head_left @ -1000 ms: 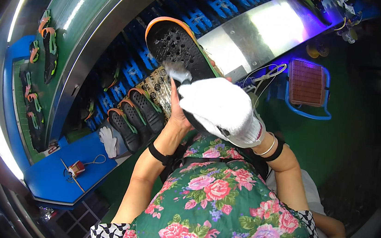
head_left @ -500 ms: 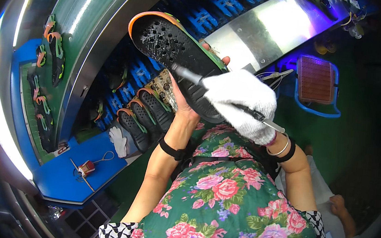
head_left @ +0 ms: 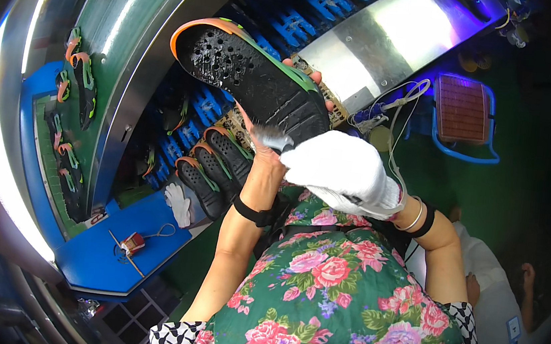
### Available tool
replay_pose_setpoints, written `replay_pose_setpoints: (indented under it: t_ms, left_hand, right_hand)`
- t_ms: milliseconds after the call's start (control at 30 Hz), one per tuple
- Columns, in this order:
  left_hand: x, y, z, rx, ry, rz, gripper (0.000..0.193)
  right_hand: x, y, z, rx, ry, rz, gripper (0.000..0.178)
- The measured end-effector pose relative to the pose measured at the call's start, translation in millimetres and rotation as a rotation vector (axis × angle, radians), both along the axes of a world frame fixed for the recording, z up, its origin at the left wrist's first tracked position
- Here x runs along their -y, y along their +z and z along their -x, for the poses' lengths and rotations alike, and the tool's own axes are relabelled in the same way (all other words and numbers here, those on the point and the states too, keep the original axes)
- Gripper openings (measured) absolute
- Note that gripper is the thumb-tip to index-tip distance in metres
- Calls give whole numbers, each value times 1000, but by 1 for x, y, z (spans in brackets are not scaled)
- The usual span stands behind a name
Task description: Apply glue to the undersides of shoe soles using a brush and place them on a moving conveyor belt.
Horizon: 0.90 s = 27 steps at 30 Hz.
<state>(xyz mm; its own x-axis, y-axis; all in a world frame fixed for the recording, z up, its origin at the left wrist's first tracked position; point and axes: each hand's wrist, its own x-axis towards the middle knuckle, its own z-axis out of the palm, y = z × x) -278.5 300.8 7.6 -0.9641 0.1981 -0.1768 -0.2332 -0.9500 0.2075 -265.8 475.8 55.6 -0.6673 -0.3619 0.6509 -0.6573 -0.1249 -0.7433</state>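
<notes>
A shoe sole (head_left: pixel 257 89), black inside with small holes at its far end and an orange-to-green rim, is held up in my bare left hand (head_left: pixel 264 161). The fingers of that hand show past the sole's right side, and its thumb lies along the left edge. Glossy wet-looking patches mark the holed part. My right hand (head_left: pixel 342 172), in a white knitted glove, is closed on a brush (head_left: pixel 272 137). The bristles sit at the sole's near left edge, close to my left thumb; the glove hides most of the handle.
Several similar soles (head_left: pixel 212 165) stand in a row left of my forearm. Beside them a blue table (head_left: pixel 105 255) carries a white glove (head_left: pixel 179 203) and a small red box (head_left: pixel 132 244). A green conveyor belt (head_left: pixel 127 15) bearing more soles curves past on the left. A stool (head_left: pixel 461 114) stands right.
The brush has moved down from the middle of the sole to its near left edge, and the gloved hand has turned. The sole has shifted slightly left.
</notes>
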Motion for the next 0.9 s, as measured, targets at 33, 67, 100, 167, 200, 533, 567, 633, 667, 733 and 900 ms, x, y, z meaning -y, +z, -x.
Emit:
replay_pose_setpoints:
  t_ms: [33,67,100,167,200,533,567,633,667,733,900]
  left_hand:
    - [2,1,0,2,3,2,90]
    - [5,2,1,-16,-35,-19,89]
    - [5,3,3,-35,-77,-41,88]
    - [0,5,2,-10,-31,-31,90]
    - [3,4,5,-44,-44,-26,90]
    - [7,5,10,-24,-35,17,105]
    - [10,2,11,-40,-60,58,106]
    - [10,2,12,-50,-71,-25,102]
    - [11,3,11,-49,-88,-28,104]
    - [11,4,12,-76,-79,15,108]
    - [19,2,13,-64,-138,38,108]
  right_hand:
    - [-2,4,1,48,58,21,19]
    - [-4,2,2,169,102,89,17]
    - [-7,-2,5,289,143,156,15]
    - [-13,-8,7,248,-11,53,18]
    - [-14,-5,7,125,-20,-24,20]
    - [-14,-10,9,193,-15,34,17]
    - [-15,-7,9,20,-19,-49,18]
    - [-15,-9,3,54,89,-35,16]
    - [-17,-8,5,216,184,28,14]
    - [-17,-10,6,458,277,160,11]
    - [-16,-12,16,-55,80,-81,18]
